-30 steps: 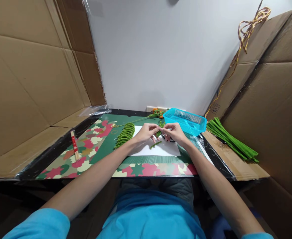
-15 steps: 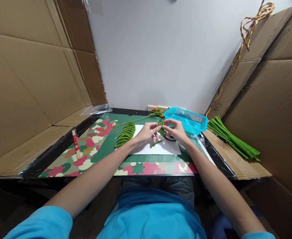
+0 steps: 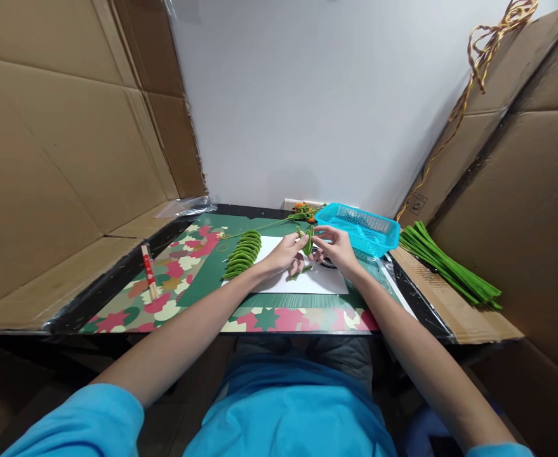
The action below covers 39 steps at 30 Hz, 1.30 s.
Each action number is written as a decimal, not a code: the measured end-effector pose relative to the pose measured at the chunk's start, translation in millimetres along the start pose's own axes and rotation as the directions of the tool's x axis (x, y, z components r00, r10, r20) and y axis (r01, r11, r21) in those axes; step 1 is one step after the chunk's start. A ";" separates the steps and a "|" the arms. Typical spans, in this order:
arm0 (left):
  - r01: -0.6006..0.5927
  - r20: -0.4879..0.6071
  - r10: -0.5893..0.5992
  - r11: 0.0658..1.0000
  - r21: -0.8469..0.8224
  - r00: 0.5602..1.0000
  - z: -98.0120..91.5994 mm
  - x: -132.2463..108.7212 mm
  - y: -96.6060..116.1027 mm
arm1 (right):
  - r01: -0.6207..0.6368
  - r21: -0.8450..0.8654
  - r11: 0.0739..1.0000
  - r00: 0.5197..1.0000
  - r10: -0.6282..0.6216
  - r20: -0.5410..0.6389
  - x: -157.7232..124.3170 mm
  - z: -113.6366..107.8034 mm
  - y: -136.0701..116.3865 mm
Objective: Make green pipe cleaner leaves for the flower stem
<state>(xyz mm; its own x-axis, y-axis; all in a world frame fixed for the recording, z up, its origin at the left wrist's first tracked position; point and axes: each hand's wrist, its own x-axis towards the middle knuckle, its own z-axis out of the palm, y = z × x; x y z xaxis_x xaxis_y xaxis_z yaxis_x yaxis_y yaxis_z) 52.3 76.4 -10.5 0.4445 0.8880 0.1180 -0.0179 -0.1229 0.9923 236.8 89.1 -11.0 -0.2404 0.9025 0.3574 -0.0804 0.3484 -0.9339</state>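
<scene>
Both bare forearms, left forearm point(image 3: 197, 325) and right forearm point(image 3: 412, 346), extend forward and converge; the left hand point(image 3: 282, 255) and right hand point(image 3: 339, 249) (thumbs turned inward) meet nearly at the midline, fingers bent.

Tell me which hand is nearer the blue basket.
Right. The right hand is by the near left corner of the blue basket; the left hand is farther off, leftward.
</scene>
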 end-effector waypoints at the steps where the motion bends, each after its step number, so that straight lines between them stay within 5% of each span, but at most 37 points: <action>1: -0.004 0.019 0.004 1.000 0.004 1.000 0.4 -0.3 -0.4 | -0.004 0.001 1.000 1.000 0.004 -0.003 0.2 0.7 1.4; 19: -0.041 -0.095 0.041 0.999 -0.006 0.995 5.0 3.0 -2.6 | 0.066 -0.178 0.982 0.998 -0.061 0.031 -1.1 0.6 -1.3; 39: -0.057 -0.118 0.063 0.997 0.049 0.991 5.5 -0.9 2.3 | 0.072 -0.154 0.985 0.997 -0.066 0.046 -1.9 -1.5 -3.3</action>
<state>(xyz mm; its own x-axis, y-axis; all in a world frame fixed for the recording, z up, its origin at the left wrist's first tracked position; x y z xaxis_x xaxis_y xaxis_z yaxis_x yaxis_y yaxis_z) 56.7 72.9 -8.5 0.3334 0.9247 0.1838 0.0004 -0.1951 0.9808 239.0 86.6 -8.6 -0.2787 0.8651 0.4170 0.0525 0.4473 -0.8929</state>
